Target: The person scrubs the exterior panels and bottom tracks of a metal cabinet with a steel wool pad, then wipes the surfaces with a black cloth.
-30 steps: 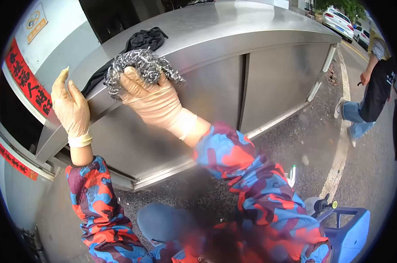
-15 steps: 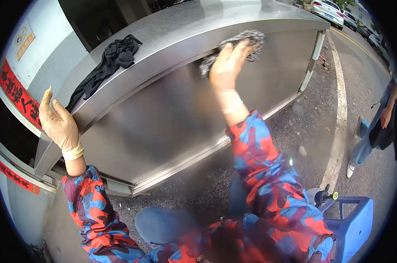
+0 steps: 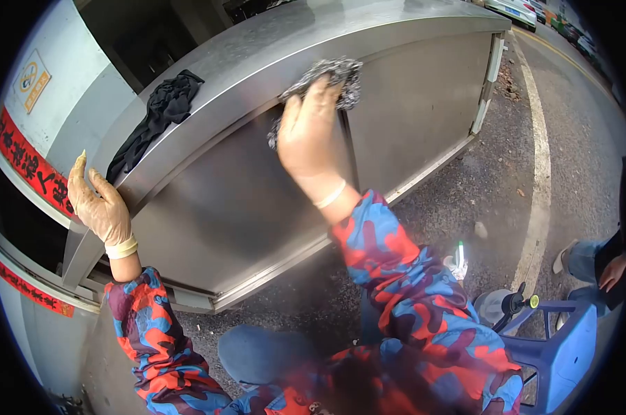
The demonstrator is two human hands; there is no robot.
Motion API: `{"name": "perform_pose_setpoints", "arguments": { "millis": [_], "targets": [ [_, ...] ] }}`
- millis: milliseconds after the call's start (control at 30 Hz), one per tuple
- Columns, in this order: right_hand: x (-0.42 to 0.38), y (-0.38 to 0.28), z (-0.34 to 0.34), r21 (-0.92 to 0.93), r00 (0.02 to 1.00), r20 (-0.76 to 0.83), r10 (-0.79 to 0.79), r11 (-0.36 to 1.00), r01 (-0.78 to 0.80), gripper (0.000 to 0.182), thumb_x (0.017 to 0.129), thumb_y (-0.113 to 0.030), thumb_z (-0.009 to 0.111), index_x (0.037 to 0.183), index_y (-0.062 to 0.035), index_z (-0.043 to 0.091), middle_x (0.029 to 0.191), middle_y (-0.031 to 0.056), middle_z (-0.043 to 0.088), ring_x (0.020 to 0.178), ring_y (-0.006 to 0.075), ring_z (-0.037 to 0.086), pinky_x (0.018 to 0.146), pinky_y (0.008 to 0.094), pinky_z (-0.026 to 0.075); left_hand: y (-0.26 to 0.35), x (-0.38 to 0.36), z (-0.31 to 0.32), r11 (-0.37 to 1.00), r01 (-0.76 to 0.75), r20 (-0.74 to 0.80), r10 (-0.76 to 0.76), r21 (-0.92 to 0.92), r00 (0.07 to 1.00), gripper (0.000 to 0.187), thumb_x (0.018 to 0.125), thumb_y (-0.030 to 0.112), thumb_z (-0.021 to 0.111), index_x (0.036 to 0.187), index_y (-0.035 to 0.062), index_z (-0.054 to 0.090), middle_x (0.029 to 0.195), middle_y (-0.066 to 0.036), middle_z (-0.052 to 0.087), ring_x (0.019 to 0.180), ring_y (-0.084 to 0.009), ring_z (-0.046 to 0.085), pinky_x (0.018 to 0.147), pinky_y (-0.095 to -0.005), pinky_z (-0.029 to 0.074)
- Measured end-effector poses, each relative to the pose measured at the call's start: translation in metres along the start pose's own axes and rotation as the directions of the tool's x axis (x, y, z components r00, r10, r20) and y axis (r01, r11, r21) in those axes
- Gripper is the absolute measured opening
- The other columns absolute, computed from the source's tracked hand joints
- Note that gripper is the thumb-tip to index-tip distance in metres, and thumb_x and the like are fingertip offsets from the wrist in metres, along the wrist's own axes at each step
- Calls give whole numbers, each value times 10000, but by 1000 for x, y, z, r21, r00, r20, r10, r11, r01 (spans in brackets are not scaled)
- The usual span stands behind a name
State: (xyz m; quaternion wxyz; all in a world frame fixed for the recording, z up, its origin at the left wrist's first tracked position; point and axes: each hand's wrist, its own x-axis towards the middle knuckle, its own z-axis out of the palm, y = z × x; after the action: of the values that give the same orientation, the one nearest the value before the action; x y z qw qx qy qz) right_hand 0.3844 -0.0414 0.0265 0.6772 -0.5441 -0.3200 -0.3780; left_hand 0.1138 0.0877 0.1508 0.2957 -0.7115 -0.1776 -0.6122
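Note:
A stainless steel cabinet (image 3: 209, 207) with sliding front panels stands before me. My right hand (image 3: 309, 149), in a thin glove, presses a crumpled black-and-white cloth (image 3: 344, 72) against the upper front, just below the top's edge. Part of the cloth is hidden behind my fingers, which are slightly blurred. My left hand (image 3: 102, 214), gloved too, is at the cabinet's near left corner with its fingers apart and nothing in them. Close to it, a black piece of fabric (image 3: 166, 104) lies bunched on the cabinet top and hangs toward the left edge.
At the lower right is a blue plastic stool (image 3: 565, 360) beside a spray bottle (image 3: 494, 304). A white item with a green tip (image 3: 458, 259) is on the ground. Another person (image 3: 603, 259) is at the right edge. A white car (image 3: 515, 10) is parked on the road behind.
My right hand has slid the cloth left along the cabinet's upper front, and a dark vertical panel edge now shows beside it. My left hand stays at the corner. The other person has shifted.

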Motion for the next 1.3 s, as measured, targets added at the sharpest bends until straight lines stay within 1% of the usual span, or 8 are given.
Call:
{"name": "perform_pose_setpoints", "arguments": {
  "millis": [133,400,633,733,833,1000,1200,1300],
  "targets": [
    [-6,4,-7,-51,990,132,-51,997,59,684,911,-177,546,1408,168,228,1425,493,157,1379,584,176,1115,571,225,5,0,1,1000,31,-1,-31,-1,1000,280,958,85,534,1214,-7,602,1161,-175,630,1095,-325,585,971,-395,435],
    [110,197,-55,-302,932,-263,251,895,-327,611,983,-278,417,1385,171,314,1428,419,309,1400,499,238,1172,468,207,27,11,-6,999,-31,-14,31,38,999,324,923,79,614,1236,-2,593,1192,-174,616,1112,-323,575,974,-397,430],
    [14,65,-20,-182,999,12,36,983,-33,666,914,-247,529,1364,192,307,1438,423,247,1417,525,159,1140,553,201,149,17,7,948,-283,190,307,-148,932,606,829,244,755,1354,58,518,1349,-151,523,1277,-320,469,1093,-444,331],
    [36,52,-32,-220,953,152,263,949,-227,487,909,-258,528,1169,153,506,1434,411,274,1427,512,151,1098,591,240,169,15,23,931,-356,252,364,-80,896,662,792,284,777,1365,88,510,1390,-116,491,1327,-310,429,1141,-478,263],
    [71,101,-35,-366,978,-73,197,907,-209,388,908,-229,470,1014,133,560,1388,395,370,1431,488,172,1085,595,266,185,18,38,924,-375,249,382,-78,890,663,807,278,769,1383,99,494,1412,-123,477,1336,-309,423,1148,-472,253],
    [139,184,-76,-302,882,-287,375,838,-455,503,935,-266,469,1230,141,470,1424,383,344,1395,470,271,1155,501,245,189,27,48,930,-360,233,367,-74,900,660,829,282,755,1398,100,476,1411,-130,487,1333,-308,437,1145,-476,267],
    [30,56,-52,-374,966,247,76,927,23,520,901,-273,531,1236,123,496,1408,375,359,1411,478,235,1141,513,255,193,24,53,933,-358,225,358,-40,906,660,819,309,760,1379,82,494,1369,-140,539,1303,-319,478,1122,-472,312],
    [44,100,-55,-234,992,115,55,972,-27,524,902,-285,532,1237,117,505,1413,371,356,1413,473,236,1127,510,274,196,24,58,930,-368,244,360,-14,900,659,811,311,762,1369,77,500,1357,-136,553,1288,-319,495,1111,-468,326]
  ]
}}
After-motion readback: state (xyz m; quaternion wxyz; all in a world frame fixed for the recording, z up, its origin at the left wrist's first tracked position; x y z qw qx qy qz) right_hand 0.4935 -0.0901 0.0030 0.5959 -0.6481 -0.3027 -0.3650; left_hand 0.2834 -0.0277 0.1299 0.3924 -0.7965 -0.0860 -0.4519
